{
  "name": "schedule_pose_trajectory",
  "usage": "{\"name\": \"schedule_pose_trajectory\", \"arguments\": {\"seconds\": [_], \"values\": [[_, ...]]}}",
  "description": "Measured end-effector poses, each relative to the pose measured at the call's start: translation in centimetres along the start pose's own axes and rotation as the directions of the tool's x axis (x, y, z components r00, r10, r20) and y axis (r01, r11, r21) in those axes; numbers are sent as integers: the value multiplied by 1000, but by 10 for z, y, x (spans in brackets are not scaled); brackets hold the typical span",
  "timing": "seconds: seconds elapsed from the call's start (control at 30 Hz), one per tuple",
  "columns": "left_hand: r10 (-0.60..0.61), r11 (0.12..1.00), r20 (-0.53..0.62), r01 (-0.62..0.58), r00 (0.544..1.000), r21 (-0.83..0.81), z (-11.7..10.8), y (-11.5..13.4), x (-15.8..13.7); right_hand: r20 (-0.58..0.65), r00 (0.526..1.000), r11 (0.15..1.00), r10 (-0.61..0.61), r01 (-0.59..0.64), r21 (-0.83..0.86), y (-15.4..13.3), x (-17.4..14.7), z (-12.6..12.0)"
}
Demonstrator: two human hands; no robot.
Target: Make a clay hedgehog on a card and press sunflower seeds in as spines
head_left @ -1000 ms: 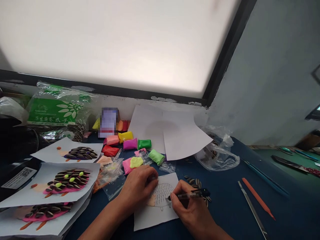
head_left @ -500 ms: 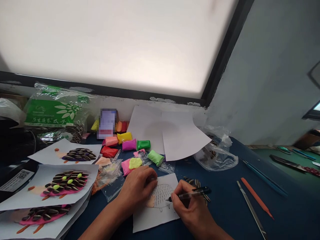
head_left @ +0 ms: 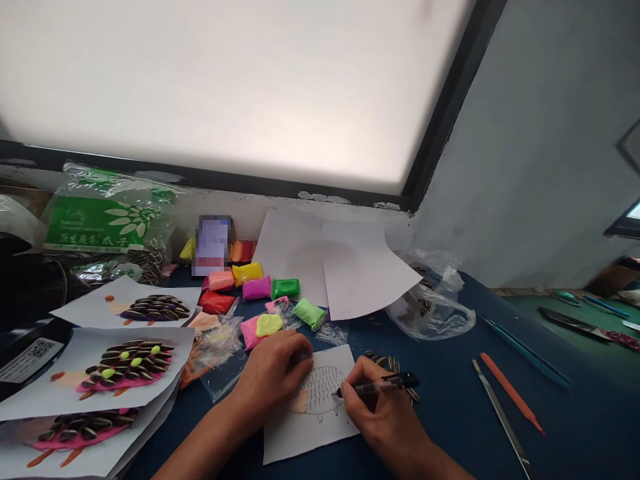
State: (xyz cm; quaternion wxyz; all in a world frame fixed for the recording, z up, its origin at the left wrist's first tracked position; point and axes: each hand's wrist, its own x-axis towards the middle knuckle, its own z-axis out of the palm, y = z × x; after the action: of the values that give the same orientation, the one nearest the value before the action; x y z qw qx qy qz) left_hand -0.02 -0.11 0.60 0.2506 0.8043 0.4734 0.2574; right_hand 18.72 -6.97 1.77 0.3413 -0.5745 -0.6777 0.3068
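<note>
Mostly stroke-filled, the drawing (head_left: 324, 387) toward the bench's (head_left: 445, 387) near edge looked blank lower right. The right hand (head_left: 383, 412) pinched a pen (head_left: 374, 387) between its fingers; the left hand's (head_left: 274, 365), half hidden, I couldn't tell.

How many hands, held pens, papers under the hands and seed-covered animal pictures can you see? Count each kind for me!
Hands: 2, the left hand and the right hand
Held black pen: 1
Paper under the hands: 1
Seed-covered animal pictures showing: 3
Total: 7
</note>
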Motion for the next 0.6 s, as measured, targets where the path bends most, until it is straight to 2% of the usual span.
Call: {"name": "schedule_pose_trajectory", "arguments": {"seconds": [0.3,0.6], "values": [[11,1000,-21,-11,1000,9,1,-1,-1,-18,1000,999,-19,18,-34,-3,0,-1],[12,1000,-24,-12,1000,5,2,-1,0,-6,1000,1000,-23,23,10,-3,0,-1]]}}
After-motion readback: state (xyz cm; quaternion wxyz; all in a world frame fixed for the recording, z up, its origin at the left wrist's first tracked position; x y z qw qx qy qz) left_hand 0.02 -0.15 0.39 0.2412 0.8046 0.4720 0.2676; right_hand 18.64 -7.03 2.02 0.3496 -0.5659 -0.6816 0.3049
